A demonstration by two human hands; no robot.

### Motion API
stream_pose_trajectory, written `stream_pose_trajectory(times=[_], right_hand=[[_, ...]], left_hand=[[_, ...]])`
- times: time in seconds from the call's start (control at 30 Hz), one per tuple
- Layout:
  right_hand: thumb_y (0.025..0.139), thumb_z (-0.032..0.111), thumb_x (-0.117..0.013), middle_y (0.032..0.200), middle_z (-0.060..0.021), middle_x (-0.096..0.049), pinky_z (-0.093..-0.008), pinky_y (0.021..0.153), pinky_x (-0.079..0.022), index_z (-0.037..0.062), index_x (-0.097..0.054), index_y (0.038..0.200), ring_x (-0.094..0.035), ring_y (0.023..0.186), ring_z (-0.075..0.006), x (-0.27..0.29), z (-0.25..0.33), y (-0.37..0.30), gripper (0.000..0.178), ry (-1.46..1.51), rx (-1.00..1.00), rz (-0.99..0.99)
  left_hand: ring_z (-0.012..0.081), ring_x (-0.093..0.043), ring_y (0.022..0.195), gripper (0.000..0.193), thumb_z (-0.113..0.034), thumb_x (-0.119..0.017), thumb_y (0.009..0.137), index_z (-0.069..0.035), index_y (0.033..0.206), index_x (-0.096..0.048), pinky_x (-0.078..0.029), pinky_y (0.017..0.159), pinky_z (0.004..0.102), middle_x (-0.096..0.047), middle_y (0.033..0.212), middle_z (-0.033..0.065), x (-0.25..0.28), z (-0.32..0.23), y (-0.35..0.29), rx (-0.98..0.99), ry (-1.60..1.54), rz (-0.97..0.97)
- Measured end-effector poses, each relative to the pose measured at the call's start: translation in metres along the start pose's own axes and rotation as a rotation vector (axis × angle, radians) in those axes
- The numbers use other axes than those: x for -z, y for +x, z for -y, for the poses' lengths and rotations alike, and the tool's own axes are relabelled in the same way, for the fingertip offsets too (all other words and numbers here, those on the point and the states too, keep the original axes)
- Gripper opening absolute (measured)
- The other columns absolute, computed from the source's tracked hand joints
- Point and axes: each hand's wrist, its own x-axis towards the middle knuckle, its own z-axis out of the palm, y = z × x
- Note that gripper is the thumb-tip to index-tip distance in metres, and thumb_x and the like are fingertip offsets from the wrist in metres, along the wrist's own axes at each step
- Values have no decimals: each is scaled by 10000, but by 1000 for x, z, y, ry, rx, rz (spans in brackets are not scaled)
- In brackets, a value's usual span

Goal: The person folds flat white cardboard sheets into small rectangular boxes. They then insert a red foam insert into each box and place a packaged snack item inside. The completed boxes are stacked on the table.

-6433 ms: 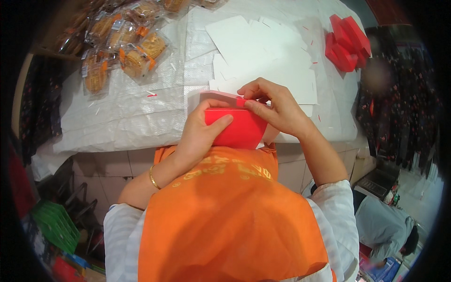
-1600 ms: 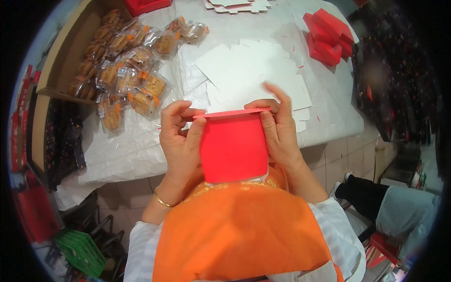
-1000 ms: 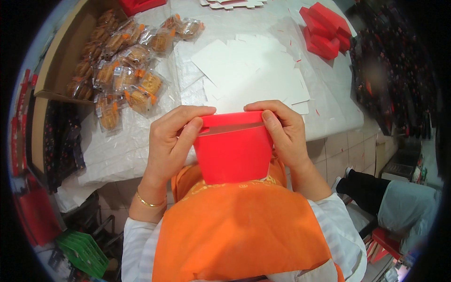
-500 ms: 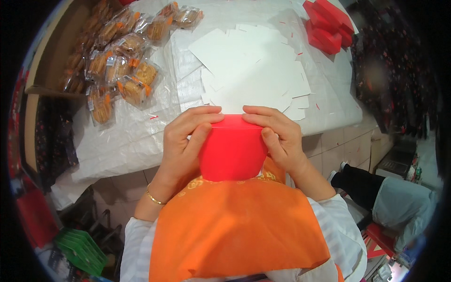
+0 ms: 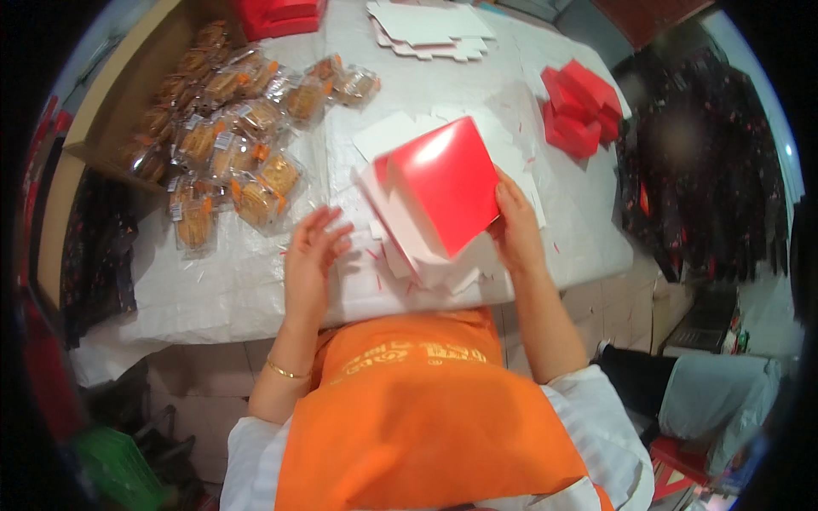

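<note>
A red cardboard box (image 5: 447, 183) with a white inside hangs tilted over the table, its open side facing left. My right hand (image 5: 518, 226) grips it by the right edge, thumb and fingers partly hidden behind the card. To the left of the box, my left hand (image 5: 315, 245) is raised above the table, holding nothing, with its fingers apart and curved. Beneath the box lies a loose pile of flat white card blanks (image 5: 517, 153), largely covered by it.
Plastic-wrapped pastries (image 5: 230, 157) spill from a brown carton (image 5: 106, 89) at the left. Folded red boxes (image 5: 582, 111) sit at the right, another red box (image 5: 281, 15) at the far left. More white blanks (image 5: 426, 25) lie at the back. Someone in grey (image 5: 716, 400) is at the lower right.
The red box has gone from close against my apron to over the table, turned and opened out. My left hand has let go and moved aside; my right hand still grips it.
</note>
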Motion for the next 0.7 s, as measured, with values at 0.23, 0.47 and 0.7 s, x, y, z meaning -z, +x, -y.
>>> stream_pose_trajectory(times=[0.23,0.47,0.7], right_hand=[[963,76,-561,1308,-76,-519,-296,923,-480,97,-216,1560,-564,1105,-153,-84,-77,-37,690,-185,-222,303],[892,38,-606,1078,-148,-659,-348,836,-514,22,-613,1198,-644,943,-269,-149,-78,32,306,-886,497,552],[747,389,-805,1061,-220,-637,-466,858,-505,-8,-563,1105,-619,1023,-357,-280,-118,86,586,-1418,556,575]], left_hand=[[204,-530,1222,488,-206,-585,1009,-54,1435,-404,-480,985,366,-547,1319,102,-5,16,-44,-177,-135,-224],[188,-538,1199,451,-203,-545,1024,0,1407,-419,-460,1001,349,-533,1340,111,80,-51,-91,-478,19,-640],[185,-497,1215,539,-141,-563,992,25,1452,-338,-415,1028,343,-494,1352,122,109,-40,-123,-371,424,-685]])
